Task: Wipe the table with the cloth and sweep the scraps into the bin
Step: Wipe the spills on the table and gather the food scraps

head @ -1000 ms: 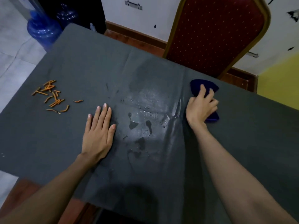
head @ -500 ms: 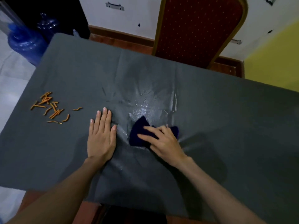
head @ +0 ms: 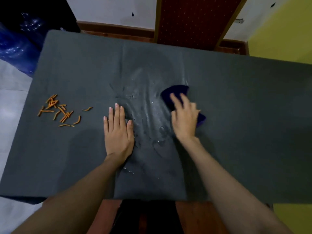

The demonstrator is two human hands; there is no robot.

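A grey-covered table (head: 236, 115) fills the view. My right hand (head: 184, 119) presses a dark blue cloth (head: 175, 92) onto the table right of centre, fingers spread over it and blurred by motion. A wet smeared patch (head: 148, 112) with a few droplets lies between my hands. My left hand (head: 118, 130) rests flat on the table, palm down, fingers together, holding nothing. Several orange scraps (head: 59, 112) lie scattered at the left side of the table, well apart from both hands. No bin is in view.
A red upholstered chair (head: 194, 19) with a wooden frame stands behind the far table edge. Blue plastic water bottles (head: 15, 43) sit on the floor at the far left. The table's near edge runs just above my lap.
My right hand has swept the cloth from the table's middle, near my left hand, back to the right and farther away. My left hand has stayed flat in place.
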